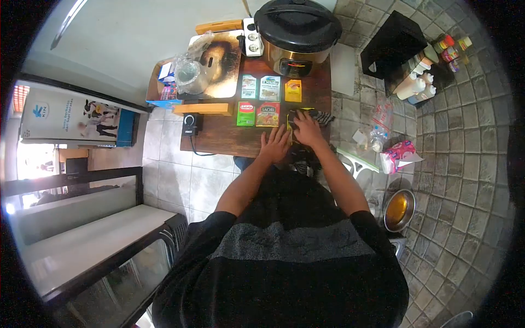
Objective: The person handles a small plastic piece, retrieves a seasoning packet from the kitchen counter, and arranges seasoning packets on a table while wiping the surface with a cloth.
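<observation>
My left hand point(276, 143) lies at the table's near edge with its fingers spread, just below the red Saori packet point(268, 115). Beside it, my right hand point(308, 131) rests over a dark, striped, crumpled thing with yellow edging point(324, 117); its kind is not clear, and my hand covers part of it. The fingers look stretched out over it rather than wrapped round it. A green seasoning packet point(245, 114) lies left of the Saori one. Behind them are a teal-and-white packet point(249, 87), a white Desaku packet point(270, 89) and a yellow packet point(293, 91).
A large rice cooker point(295, 38) stands at the table's back, next to a white power strip point(252, 38). Left are a scorched board point(227, 68), a plastic-wrapped container point(191, 75) and a small black device point(190, 124). A pan of oil point(398, 210) sits at right, near tissues point(398, 156).
</observation>
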`<state>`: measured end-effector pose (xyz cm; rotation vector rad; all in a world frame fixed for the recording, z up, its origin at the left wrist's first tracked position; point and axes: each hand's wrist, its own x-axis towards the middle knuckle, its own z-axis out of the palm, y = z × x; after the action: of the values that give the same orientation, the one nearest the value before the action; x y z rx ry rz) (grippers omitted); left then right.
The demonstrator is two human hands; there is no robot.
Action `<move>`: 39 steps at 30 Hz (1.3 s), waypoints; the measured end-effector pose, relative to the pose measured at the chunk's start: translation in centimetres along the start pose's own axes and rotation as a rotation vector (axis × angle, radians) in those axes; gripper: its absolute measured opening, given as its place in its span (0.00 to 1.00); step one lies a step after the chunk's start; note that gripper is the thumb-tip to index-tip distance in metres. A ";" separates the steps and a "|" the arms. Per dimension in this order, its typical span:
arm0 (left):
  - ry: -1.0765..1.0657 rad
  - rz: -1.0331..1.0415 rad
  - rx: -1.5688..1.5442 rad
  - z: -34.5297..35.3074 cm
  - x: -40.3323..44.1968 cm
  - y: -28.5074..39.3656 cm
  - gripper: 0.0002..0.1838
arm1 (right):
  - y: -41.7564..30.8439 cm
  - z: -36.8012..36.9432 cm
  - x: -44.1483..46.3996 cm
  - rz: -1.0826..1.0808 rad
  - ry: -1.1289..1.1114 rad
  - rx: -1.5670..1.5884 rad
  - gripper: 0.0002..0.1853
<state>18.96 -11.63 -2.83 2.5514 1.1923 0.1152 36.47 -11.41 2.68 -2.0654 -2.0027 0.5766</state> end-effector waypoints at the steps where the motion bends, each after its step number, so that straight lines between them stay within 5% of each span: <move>1: 0.015 0.008 0.017 0.2 0.0 -0.1 0.29 | -0.2 0.0 0.2 0.047 -0.085 -0.028 0.23; 20: 0.132 0.048 0.063 0.0 -0.4 -0.1 0.38 | -0.7 2.0 -5.7 -0.095 -0.177 -0.001 0.23; 33: 0.003 0.019 0.002 0.0 -0.1 -0.2 0.32 | 2.1 0.7 -5.6 -0.191 -0.147 0.056 0.19; 39: -0.028 0.013 0.006 -0.4 0.0 0.1 0.29 | 2.6 -0.5 -3.9 -0.025 -0.270 0.035 0.20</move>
<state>18.91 -11.56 -2.39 2.5573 1.1679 0.0794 39.08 -15.32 2.58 -2.0307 -2.1375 0.9223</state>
